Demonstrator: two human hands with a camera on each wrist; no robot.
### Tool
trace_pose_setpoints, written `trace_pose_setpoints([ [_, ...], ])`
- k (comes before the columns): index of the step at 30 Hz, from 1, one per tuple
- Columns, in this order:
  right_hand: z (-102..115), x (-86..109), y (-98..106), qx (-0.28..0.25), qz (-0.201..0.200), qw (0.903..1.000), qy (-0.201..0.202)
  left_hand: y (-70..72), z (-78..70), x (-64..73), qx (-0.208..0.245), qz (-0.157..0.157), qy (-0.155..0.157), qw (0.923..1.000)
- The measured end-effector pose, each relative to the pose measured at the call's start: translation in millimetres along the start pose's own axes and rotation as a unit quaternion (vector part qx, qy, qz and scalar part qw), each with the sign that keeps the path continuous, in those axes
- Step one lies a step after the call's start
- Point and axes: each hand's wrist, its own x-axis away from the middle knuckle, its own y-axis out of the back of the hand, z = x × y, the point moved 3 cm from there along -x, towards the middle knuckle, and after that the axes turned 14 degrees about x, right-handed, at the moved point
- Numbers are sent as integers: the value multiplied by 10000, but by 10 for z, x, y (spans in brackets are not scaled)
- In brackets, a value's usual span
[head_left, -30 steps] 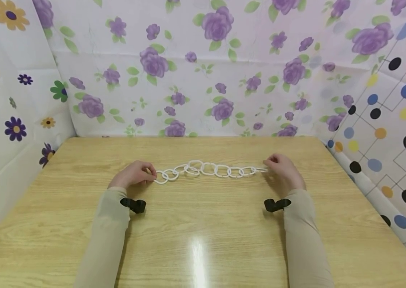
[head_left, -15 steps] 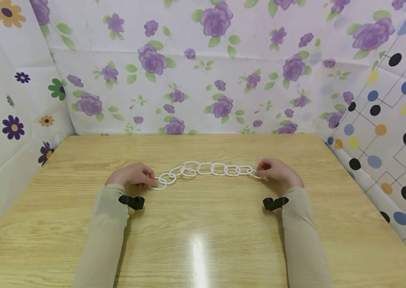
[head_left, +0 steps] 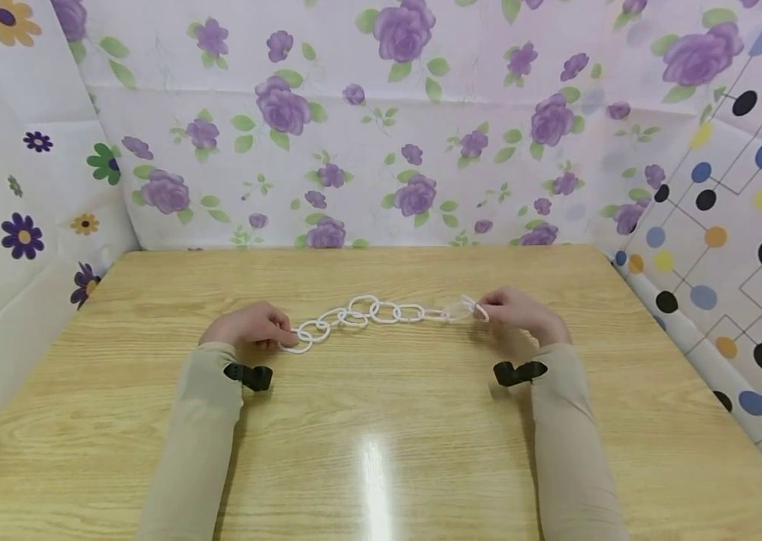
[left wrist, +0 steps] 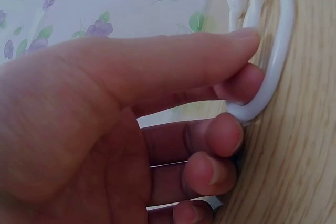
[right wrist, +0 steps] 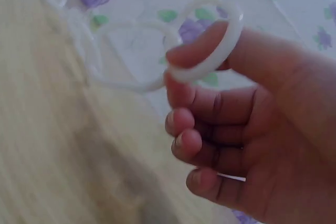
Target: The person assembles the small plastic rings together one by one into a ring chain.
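A white plastic chain (head_left: 384, 312) of several oval links stretches across the wooden table between two hands. At its left end, my left hand (head_left: 252, 325) pinches the end link (left wrist: 278, 45) between thumb and index finger, low at the tabletop. The other fingers curl loosely below. My right hand (head_left: 516, 312) pinches the link at the opposite end (right wrist: 231, 45) between thumb and index fingertip, holding it raised. The neighbouring link (right wrist: 131, 85) hangs from it, lifted and slightly blurred. The chain's middle links lie along the table in a gentle arc.
The wooden table (head_left: 327, 421) spreads beneath both arms. Behind it hangs a sheet with purple flowers (head_left: 415, 135). A flower-patterned sheet (head_left: 22, 188) covers the left side and a dotted one (head_left: 746, 248) the right. Black wrist cameras (head_left: 255, 377) sit on both sleeves.
The right hand moved inward with its end of the chain, then lifted it off the table, raising the last links. The left hand shifted its end slightly nearer and stays low.
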Motion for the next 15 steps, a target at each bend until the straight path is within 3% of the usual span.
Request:
trace_pose_setpoints([
  [4,40,48,101,-735,-245,9969,104,4,-7,-2,-4,-33,13,10000],
  [11,-72,156,202,-1286,-525,9902,-125,6,3,-13,-36,-80,-3,10000],
  [15,-156,217,225,-1714,-723,9825,-38,10,11,-13,-118,-127,-55,9998],
])
